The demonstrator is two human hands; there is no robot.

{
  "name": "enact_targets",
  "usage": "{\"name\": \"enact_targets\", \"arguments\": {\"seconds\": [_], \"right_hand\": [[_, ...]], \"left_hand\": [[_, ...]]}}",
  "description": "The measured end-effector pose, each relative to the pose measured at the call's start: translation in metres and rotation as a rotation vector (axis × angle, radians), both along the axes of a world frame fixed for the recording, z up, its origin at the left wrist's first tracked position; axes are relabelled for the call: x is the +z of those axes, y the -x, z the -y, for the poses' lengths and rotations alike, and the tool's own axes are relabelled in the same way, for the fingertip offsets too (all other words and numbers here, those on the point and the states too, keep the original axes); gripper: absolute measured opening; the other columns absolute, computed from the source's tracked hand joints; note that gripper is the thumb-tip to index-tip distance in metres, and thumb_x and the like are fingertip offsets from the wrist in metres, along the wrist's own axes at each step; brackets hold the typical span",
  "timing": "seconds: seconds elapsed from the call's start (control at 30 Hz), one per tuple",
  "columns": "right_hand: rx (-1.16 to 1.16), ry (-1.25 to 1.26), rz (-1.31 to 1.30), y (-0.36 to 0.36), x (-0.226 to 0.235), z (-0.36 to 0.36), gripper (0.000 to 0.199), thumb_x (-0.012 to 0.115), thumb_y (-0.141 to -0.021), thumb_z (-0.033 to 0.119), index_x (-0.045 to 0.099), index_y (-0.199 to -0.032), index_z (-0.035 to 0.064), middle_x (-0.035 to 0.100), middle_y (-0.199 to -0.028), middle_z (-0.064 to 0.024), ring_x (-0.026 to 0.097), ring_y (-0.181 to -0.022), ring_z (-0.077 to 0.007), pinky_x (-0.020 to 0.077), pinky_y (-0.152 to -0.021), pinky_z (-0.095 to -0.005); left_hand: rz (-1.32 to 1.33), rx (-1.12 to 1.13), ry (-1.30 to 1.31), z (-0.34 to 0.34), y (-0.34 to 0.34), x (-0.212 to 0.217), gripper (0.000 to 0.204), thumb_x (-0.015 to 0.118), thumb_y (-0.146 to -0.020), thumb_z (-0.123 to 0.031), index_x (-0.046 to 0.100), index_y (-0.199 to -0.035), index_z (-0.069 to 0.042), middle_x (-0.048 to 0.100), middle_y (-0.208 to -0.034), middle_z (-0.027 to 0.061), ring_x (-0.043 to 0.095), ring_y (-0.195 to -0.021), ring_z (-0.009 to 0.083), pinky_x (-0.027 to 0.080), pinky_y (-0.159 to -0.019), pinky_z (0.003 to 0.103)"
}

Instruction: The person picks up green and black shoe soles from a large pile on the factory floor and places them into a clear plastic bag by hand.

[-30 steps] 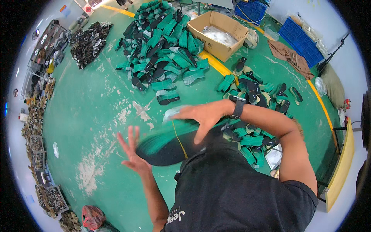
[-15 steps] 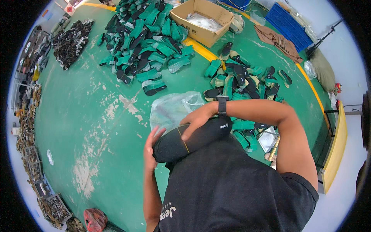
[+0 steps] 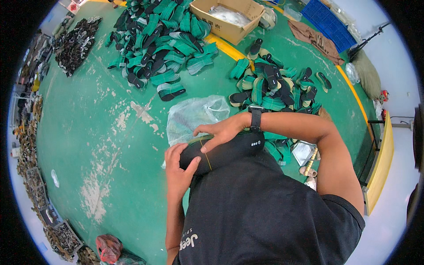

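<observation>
Green floor (image 3: 66, 123), insole piles (image 3: 176, 47) ahead. Black insole bundle (image 3: 232, 149) sits against the shirt (image 3: 265, 198). Risk: insoles could fan out if the yellow band (image 3: 207, 160) slips. Left hand (image 3: 178, 168) grips the left end, thumb on face; right hand (image 3: 225, 131) arches over the top edge, gripping, thumb at band.

One fisheye head view looks steeply down and forward from above the wearer's black T-shirt (image 3: 269, 207), which looms close across the lower part. The left hand (image 3: 179, 170), right hand (image 3: 225, 132) and insole bundle (image 3: 234, 152) lie within arm's reach of the lens, near mid-picture. Beyond, the view takes in the green floor (image 3: 119, 137) out to the cardboard box (image 3: 242, 33) at top; toward the curved left rim, objects seem too warped to identify surely.
</observation>
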State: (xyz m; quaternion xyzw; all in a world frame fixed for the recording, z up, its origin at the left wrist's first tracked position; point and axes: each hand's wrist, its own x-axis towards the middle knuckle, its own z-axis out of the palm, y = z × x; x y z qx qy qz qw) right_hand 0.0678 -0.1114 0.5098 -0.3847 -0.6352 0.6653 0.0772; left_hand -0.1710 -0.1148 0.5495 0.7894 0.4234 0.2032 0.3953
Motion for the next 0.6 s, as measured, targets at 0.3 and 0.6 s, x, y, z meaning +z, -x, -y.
{"name": "enact_targets", "arguments": {"seconds": [0.3,0.6], "right_hand": [[0.027,-0.143,-0.282,-0.004,0.01,0.003,0.055,0.059,-0.088,0.038,0.034,-0.128,0.0076,0.046,-0.117,-0.0139,0.048,-0.107,-0.0226,0.0376,-0.089,-0.0332],[-0.028,-0.159,-0.154,0.006,0.042,0.006,0.041,0.057,-0.088,0.043,0.052,-0.098,0.0033,0.053,-0.095,-0.0082,0.05,-0.088,-0.0179,0.0402,-0.074,-0.0328]], "left_hand": [[0.113,-0.18,0.284,-0.03,0.013,-0.029,0.069,0.078,-0.064,-0.02,0.048,-0.123,-0.002,0.052,-0.119,0.015,0.049,-0.114,0.0281,0.038,-0.096,0.037],[0.044,-0.394,0.746,-0.039,0.014,-0.023,0.098,0.079,-0.061,-0.037,0.032,-0.137,0.004,0.042,-0.135,0.0197,0.039,-0.127,0.0284,0.028,-0.106,0.036]]}}
